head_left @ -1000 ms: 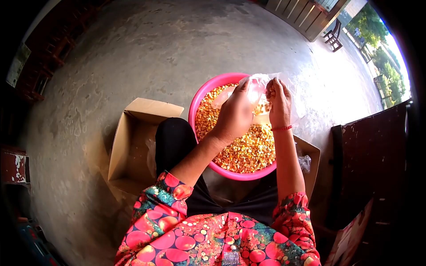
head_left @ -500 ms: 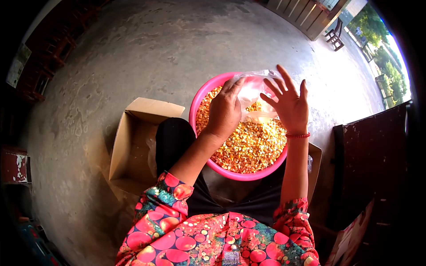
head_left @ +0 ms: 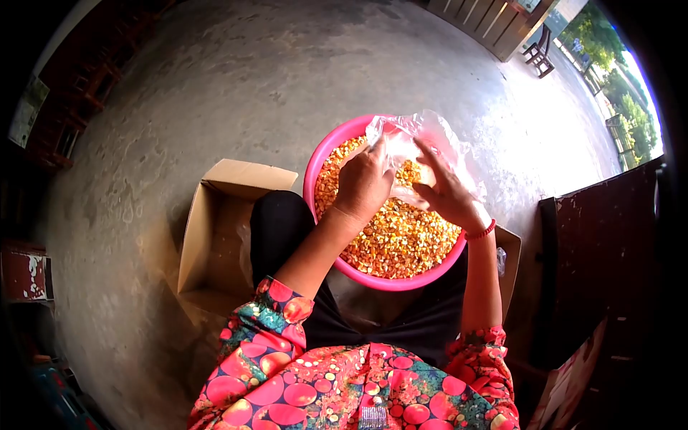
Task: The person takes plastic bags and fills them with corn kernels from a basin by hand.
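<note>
One clear bag (head_left: pixel 435 129) over the pink basin (head_left: pixel 390 284), far half: I see left hand (head_left: pixel 362 185) fingers pinching its edge, right hand (head_left: pixel 453 199) fingers spread (contact unclear), presumably holding the mouth open.

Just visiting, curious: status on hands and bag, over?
Left hand holds clear plastic bag. Right hand open at bag. Pink basin of corn beneath. Nothing visibly in the way.
</note>
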`<state>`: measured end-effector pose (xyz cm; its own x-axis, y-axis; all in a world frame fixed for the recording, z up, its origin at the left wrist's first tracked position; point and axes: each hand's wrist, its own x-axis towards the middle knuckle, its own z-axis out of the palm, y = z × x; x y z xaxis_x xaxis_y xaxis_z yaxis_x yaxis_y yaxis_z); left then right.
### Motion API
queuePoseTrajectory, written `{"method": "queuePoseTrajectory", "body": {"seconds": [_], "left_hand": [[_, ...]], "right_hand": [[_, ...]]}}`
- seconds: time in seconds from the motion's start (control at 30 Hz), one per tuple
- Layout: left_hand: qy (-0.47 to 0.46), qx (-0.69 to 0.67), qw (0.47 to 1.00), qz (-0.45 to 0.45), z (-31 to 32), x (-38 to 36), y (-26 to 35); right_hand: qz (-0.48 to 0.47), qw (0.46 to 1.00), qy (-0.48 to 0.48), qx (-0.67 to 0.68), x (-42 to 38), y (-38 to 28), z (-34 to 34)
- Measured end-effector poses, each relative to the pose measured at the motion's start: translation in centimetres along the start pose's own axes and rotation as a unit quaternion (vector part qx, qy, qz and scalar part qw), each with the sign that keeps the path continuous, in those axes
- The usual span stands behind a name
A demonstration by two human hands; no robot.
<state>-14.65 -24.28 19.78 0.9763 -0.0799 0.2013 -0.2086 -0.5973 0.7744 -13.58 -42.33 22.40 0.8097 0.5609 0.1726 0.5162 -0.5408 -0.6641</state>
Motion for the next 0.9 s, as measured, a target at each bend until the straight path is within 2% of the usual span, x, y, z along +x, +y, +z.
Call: {"method": "queuePoseTrajectory", "body": {"seconds": [0.07, 0.1, 0.17, 0.23, 0.27, 0.33, 0.37, 0.4, 0.43, 0.47, 0.5, 0.57, 0.6, 0.67, 0.7, 0.73, 0.77, 0.83, 0.9], "left_hand": [[0.109, 0.014, 0.992, 0.067, 0.4, 0.0, -0.3], [0.097, 0.001, 0.994, 0.06, 0.5, -0.1, -0.5], [0.112, 0.005, 0.992, 0.063, 0.7, -0.2, -0.5], [0.123, -0.002, 0.99, 0.062, 0.4, -0.2, 0.0], [0.123, -0.002, 0.99, 0.063, 0.4, -0.2, 0.1], [0.129, -0.019, 0.987, 0.099, 0.3, -0.1, 0.1], [0.129, -0.019, 0.986, 0.099, 0.1, -0.2, 0.3], [0.091, -0.037, 0.991, 0.085, -0.1, -0.2, 0.7], [0.054, -0.055, 0.995, 0.07, -0.3, -0.3, 0.9], [0.055, -0.055, 0.994, 0.07, 0.0, -0.5, 0.8], [0.061, -0.076, 0.991, 0.096, 0.0, -0.5, 1.0], [0.062, -0.112, 0.98, 0.155, -0.2, -0.6, 1.5], [0.062, -0.111, 0.98, 0.155, -0.6, -0.6, 1.9], [-0.023, -0.105, 0.99, 0.093, -0.6, -0.6, 2.0], [-0.052, -0.101, 0.991, 0.071, -0.3, -0.6, 1.7], [-0.007, -0.097, 0.991, 0.095, 0.7, -0.6, 1.0], [0.038, -0.093, 0.988, 0.117, 1.6, -0.7, 0.3], [0.032, -0.091, 0.988, 0.122, 1.9, -0.8, 0.2], [0.027, -0.088, 0.987, 0.128, 1.6, -0.8, 0.6]], "right_hand": [[0.077, 0.992, -0.098, 0.01, -1.2, -1.0, -0.5], [0.098, 0.985, -0.124, 0.065, -1.0, -2.9, -1.2], [0.107, 0.976, -0.091, 0.168, -0.9, -4.3, -1.7], [0.082, 0.959, 0.059, 0.264, -1.1, -2.5, -1.2], [0.094, 0.95, 0.126, 0.269, -0.9, -1.6, -1.2], [0.118, 0.901, 0.215, 0.359, -0.6, 0.5, -1.3], [0.133, 0.839, 0.237, 0.471, -0.6, 1.4, -1.5], [0.14, 0.784, 0.274, 0.539, -0.5, 2.9, -1.5], [0.159, 0.753, 0.286, 0.571, -0.6, 5.2, -1.4], [0.176, 0.72, 0.298, 0.602, -0.7, 6.9, -1.3], [0.175, 0.72, 0.297, 0.602, -0.8, 7.2, -1.4], [0.138, 0.684, 0.249, 0.672, -1.3, 7.9, -1.4], [0.138, 0.684, 0.249, 0.672, -1.4, 7.4, -1.6], [0.086, 0.703, 0.137, 0.692, -2.0, 6.4, -2.6], [0.064, 0.693, 0.098, 0.711, -2.5, 5.6, -3.1], [0.012, 0.682, 0.045, 0.73, -2.9, 5.4, -3.7], [-0.006, 0.688, 0.045, 0.724, -3.3, 5.0, -4.1], [-0.022, 0.694, 0.046, 0.718, -4.0, 3.6, -4.5], [-0.066, 0.758, 0.092, 0.642, -4.6, 2.4, -4.4]]}}
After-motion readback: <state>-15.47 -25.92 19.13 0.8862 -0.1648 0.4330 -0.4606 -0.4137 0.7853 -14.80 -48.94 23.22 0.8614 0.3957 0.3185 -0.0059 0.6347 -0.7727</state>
